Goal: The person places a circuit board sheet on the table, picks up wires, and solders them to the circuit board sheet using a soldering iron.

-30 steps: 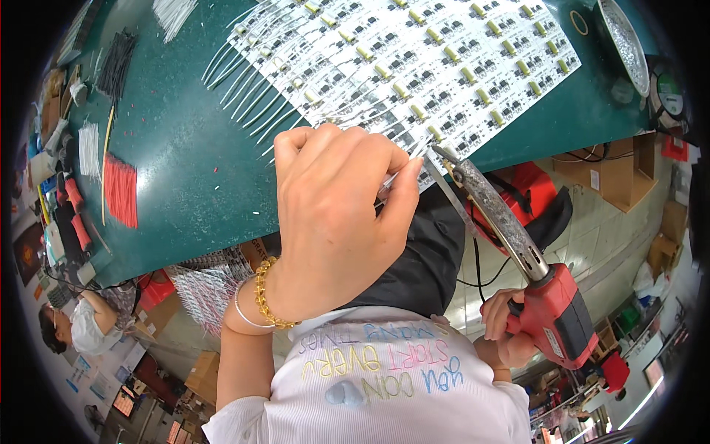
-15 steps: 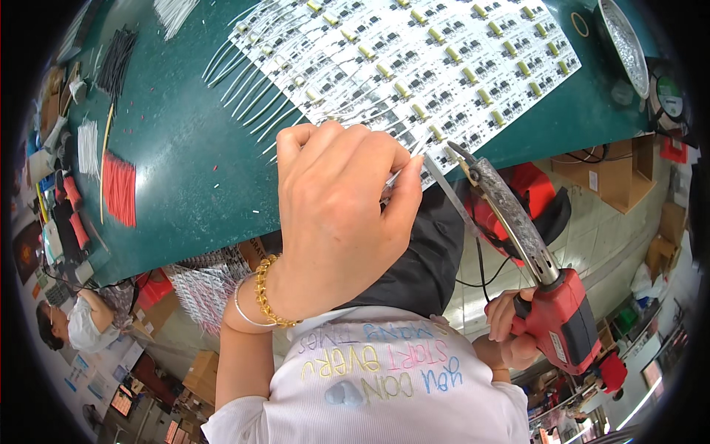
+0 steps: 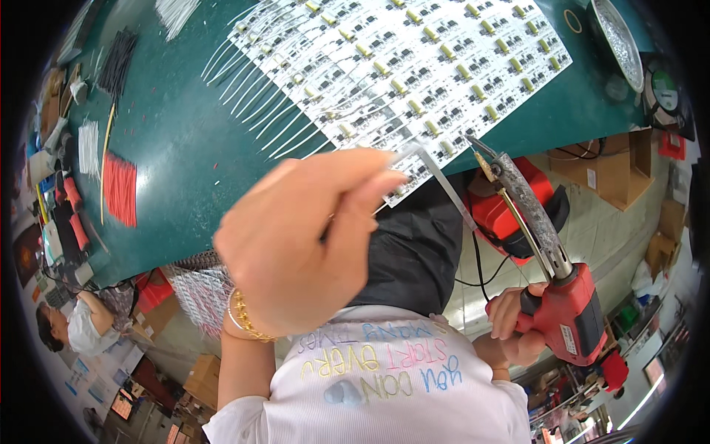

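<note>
On the table lies a white circuit board panel (image 3: 473,59) carrying rows of yellow and black components. Thin white wires (image 3: 270,122) stick out past its left side. A narrow grey metal strip (image 3: 447,185) crosses the panel's near part and hangs over its edge. My left hand (image 3: 296,237), slightly blurred, is by the panel's near corner with thumb and forefinger pinched beside the strip; whatever is between them is too unclear to name. At the right, my right hand (image 3: 514,325) grips a red and black soldering gun (image 3: 573,318), its tip close to the panel's near edge.
On the green table (image 3: 177,177) at the left lie bundles of red wires (image 3: 120,189), black wires (image 3: 118,63) and white wires (image 3: 88,148). A metal dish (image 3: 617,44) and a rubber band (image 3: 572,21) are at the far right. Below stands a cardboard box (image 3: 603,174).
My left hand has drawn back from the wires, toward my body and to the left. The soldering gun's tip has shifted slightly right, and the panel has moved a little left.
</note>
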A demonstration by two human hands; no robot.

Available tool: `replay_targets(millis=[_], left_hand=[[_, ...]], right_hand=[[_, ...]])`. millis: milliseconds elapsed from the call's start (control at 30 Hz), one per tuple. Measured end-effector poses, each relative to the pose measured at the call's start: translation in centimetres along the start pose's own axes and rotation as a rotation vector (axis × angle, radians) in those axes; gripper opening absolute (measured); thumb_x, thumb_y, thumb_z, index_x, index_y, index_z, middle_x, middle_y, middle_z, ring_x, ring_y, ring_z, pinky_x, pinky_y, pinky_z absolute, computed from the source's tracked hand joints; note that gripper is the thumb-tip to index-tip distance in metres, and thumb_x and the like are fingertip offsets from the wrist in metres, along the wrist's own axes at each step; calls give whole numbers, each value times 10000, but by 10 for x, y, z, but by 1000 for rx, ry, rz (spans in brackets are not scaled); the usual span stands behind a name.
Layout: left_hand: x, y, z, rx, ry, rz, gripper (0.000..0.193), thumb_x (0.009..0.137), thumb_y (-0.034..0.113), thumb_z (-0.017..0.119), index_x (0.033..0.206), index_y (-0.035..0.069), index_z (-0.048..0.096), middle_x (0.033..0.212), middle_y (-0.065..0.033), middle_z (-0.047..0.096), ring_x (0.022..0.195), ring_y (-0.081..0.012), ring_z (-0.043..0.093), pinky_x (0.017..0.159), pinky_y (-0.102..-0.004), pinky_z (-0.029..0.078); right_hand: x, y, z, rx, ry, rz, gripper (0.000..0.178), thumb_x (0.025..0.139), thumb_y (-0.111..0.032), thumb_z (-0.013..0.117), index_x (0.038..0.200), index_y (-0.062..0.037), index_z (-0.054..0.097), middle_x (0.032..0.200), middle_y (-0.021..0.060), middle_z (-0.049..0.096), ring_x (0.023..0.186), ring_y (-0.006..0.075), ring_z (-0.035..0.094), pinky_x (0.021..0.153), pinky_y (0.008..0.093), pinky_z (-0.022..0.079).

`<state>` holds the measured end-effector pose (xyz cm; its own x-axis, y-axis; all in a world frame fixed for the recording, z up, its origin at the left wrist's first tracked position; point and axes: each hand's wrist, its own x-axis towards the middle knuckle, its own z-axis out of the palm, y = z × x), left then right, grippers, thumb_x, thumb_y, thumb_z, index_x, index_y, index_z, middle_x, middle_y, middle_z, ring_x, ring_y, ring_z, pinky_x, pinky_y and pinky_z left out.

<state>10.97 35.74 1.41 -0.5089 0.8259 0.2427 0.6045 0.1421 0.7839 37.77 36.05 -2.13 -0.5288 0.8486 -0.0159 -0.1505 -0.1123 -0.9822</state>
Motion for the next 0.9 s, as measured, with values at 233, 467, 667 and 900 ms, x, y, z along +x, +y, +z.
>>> replay_targets(millis=[233, 467, 667, 900], left_hand=[[5, -8, 14, 88, -129, 213, 82, 734, -43, 697, 770, 13, 650, 688, -48, 613, 585, -147, 542, 589, -259, 383], [2, -10, 22, 153, -135, 165, 82, 729, 21, 722, 725, 52, 646, 641, -23, 577, 594, -152, 507, 621, -275, 340], [0, -2, 13, 86, -123, 57, 70, 732, 0, 720, 770, 43, 680, 648, -22, 641, 614, -128, 517, 617, -256, 389], [2, -6, 20, 140, -125, 94, 78, 742, 22, 725, 742, 55, 654, 635, 6, 620, 555, -108, 486, 650, -257, 388]], right_hand=[[0, -8, 2, 6, 7, 37, 726, 861, -559, 549, 1266, 10, 348, 502, -11, 463, 405, 118, 440, 410, 250, 343], [-1, -9, 8, 49, 36, 0, 764, 842, -580, 557, 1284, 7, 353, 502, -14, 462, 402, 115, 436, 406, 251, 331], [0, -15, 6, -54, 2, 88, 786, 829, -595, 560, 1291, 6, 356, 502, -17, 457, 402, 113, 432, 406, 251, 327], [-2, -11, 7, 55, 78, 106, 771, 814, -606, 570, 1263, -8, 385, 505, -14, 459, 406, 111, 433, 409, 252, 331]])
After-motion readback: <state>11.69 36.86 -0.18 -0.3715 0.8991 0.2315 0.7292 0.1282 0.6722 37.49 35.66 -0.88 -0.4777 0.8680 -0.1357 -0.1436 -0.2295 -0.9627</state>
